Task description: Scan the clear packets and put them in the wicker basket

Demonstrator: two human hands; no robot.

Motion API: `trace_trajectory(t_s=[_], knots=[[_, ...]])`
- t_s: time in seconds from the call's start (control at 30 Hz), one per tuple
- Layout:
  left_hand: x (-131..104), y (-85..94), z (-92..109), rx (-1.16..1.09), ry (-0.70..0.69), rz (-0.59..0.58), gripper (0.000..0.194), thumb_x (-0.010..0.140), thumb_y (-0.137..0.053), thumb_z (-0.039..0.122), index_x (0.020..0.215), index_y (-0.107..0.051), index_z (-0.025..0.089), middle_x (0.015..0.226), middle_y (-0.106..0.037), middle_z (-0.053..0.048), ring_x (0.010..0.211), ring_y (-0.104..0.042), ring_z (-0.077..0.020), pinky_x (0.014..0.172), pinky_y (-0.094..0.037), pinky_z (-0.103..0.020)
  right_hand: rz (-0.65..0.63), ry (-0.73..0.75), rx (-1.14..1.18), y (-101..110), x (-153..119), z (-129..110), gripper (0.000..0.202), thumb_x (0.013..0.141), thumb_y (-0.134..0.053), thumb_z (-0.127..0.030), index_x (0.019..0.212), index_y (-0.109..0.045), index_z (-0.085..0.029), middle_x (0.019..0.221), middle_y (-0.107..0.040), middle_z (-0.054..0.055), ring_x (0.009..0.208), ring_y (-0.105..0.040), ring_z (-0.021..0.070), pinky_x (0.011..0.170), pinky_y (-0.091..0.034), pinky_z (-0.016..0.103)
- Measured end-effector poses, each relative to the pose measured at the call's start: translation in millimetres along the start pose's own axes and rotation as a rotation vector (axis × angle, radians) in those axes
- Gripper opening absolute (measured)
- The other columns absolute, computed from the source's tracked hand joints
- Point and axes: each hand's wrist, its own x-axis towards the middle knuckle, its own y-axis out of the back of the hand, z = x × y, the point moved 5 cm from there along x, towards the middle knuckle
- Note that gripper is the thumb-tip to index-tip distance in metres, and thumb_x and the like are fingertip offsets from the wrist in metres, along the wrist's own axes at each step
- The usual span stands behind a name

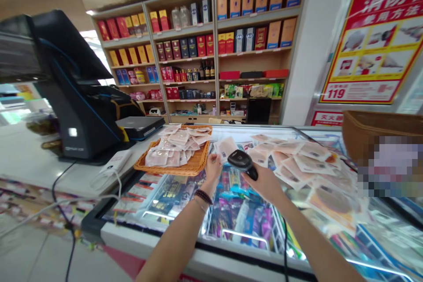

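My left hand (213,168), with a dark beaded bracelet on the wrist, pinches the edge of a small white packet (226,147) above the glass-topped freezer. Closed round the handle of a black barcode scanner (240,160) is my right hand (266,183); the scanner's head is close to the packet's right side. An orange wicker basket (194,165) holding a heap of similar packets stands to the left of my left hand. More flat packets (310,163) lie spread and overlapping on the glass to the right of the scanner.
A black monitor stand (82,110) and a flat grey device (140,127) are on the white counter (20,154) at left. A brown box (380,128) sits at the right. Cables hang at the front. Shelves of boxed goods (214,48) line the back.
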Motion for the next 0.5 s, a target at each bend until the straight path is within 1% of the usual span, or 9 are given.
trace_trajectory(t_s=[0.07,0.17,0.27,0.5], knots=[[0.4,0.8,0.0,0.027,0.006,0.01,0.013,0.087,-0.073,0.024,0.083,-0.063,0.018,0.082,-0.066,-0.002,0.075,-0.066,-0.0135,0.07,-0.056,-0.024,-0.036,0.014,-0.079,-3.1,-1.6,-4.2,0.025,0.09,-0.062,-0.04,0.097,-0.075,-0.02,0.083,-0.081,0.01,0.082,-0.078,0.0316,0.065,-0.046,0.031],[-0.1,1.6,-1.0,0.056,-0.015,0.009,0.013,0.088,-0.073,0.027,0.085,-0.064,0.018,0.083,-0.066,-0.002,0.076,-0.066,-0.0137,0.071,-0.056,-0.024,-0.063,0.009,-0.15,-7.3,-2.8,-4.8,0.026,0.091,-0.063,-0.039,0.1,-0.076,-0.019,0.084,-0.081,0.011,0.081,-0.078,0.0322,0.065,-0.045,0.031],[-0.8,2.0,-3.4,0.05,-0.03,0.014,0.018,0.088,-0.073,0.033,0.086,-0.063,0.018,0.082,-0.065,-0.002,0.077,-0.067,-0.0146,0.074,-0.057,-0.026,-0.066,0.011,-0.162,-8.4,-2.5,-3.0,0.026,0.093,-0.062,-0.039,0.101,-0.077,-0.018,0.085,-0.082,0.012,0.082,-0.078,0.032,0.064,-0.044,0.03],[2.3,3.7,-7.5,0.072,-0.046,0.007,0.021,0.089,-0.071,0.038,0.085,-0.06,0.02,0.084,-0.065,-0.003,0.081,-0.067,-0.0165,0.077,-0.057,-0.029,-0.068,0.01,-0.139,-5.9,-1.9,-2.0,0.027,0.092,-0.062,-0.038,0.102,-0.077,-0.018,0.083,-0.081,0.011,0.081,-0.078,0.0313,0.065,-0.044,0.03]])
